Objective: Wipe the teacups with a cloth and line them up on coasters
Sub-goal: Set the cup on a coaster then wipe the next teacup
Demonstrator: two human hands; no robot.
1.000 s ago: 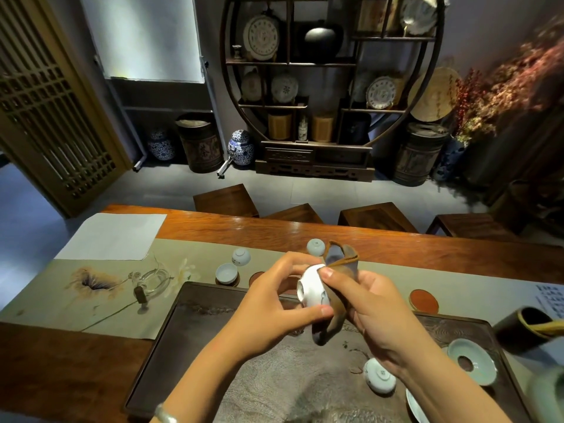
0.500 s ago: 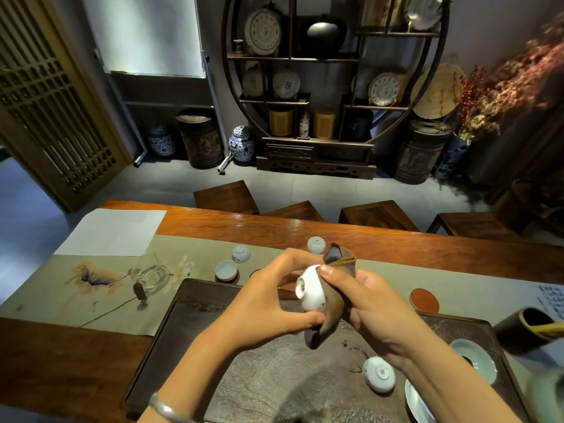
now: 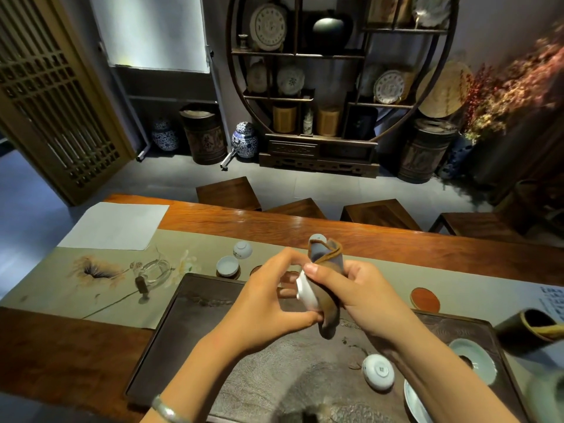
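Teacup [image 3: 306,293] at frame centre: left hand [image 3: 268,303] pinches its rim, right hand [image 3: 357,293] clamps cloth [image 3: 328,282] around it. Turn slowly, wipe fully.

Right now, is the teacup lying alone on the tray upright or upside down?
Upside down. The teacup rests on the tray with its foot ring and a blue mark facing up, its mouth down.

Table [image 3: 274,227]: long, reddish wood, across mid-frame.
Runner [image 3: 195,248]: olive, painted.
Paper [image 3: 116,225]: upper left.
Tray [image 3: 171,319]: dark, lower centre.
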